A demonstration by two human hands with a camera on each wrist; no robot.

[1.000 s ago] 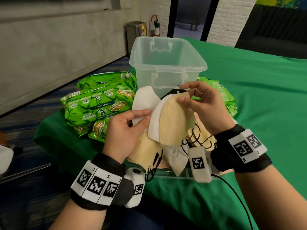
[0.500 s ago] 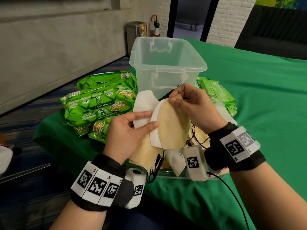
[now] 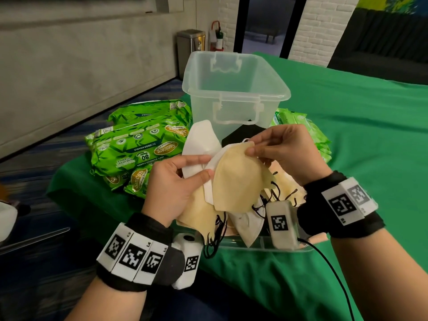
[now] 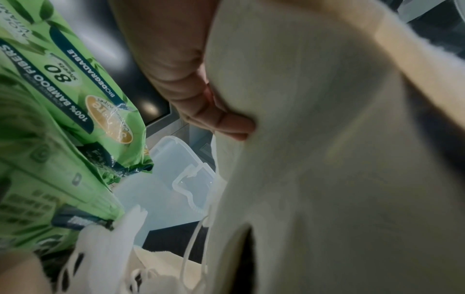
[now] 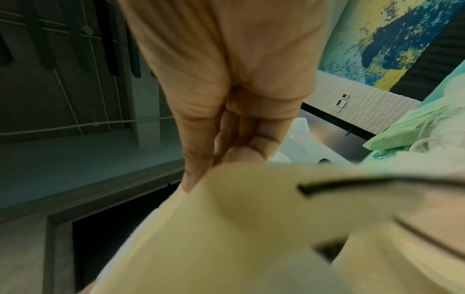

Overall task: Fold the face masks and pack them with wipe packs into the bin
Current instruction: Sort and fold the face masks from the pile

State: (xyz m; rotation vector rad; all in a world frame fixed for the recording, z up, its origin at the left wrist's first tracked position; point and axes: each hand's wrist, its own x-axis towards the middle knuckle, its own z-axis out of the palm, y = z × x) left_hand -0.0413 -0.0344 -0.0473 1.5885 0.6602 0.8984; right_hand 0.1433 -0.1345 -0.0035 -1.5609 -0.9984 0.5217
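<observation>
A beige face mask (image 3: 238, 179) with a white inner lining is held up between both hands, above a pile of beige and white masks (image 3: 243, 225) with black ear loops. My left hand (image 3: 176, 181) pinches its left edge between thumb and fingers (image 4: 221, 121). Gripping the mask's top corner are the thumb and fingers of my right hand (image 3: 278, 149), also seen on the beige mask (image 5: 251, 228) in the right wrist view. An empty clear bin (image 3: 234, 89) stands upright just behind. Green wipe packs (image 3: 139, 149) lie to the left, and more wipe packs (image 3: 301, 128) to the right.
The masks lie in a shallow clear tray (image 3: 261, 246) at the near edge of the green-covered table (image 3: 359, 135). A white mask (image 3: 201, 137) and a black mask (image 3: 245, 133) lean by the bin. A steel waste bin (image 3: 190, 47) stands on the floor beyond.
My right hand has moved left and slightly down along the mask's top edge, bringing the beige half over the white lining. The left hand has kept its hold in place.
</observation>
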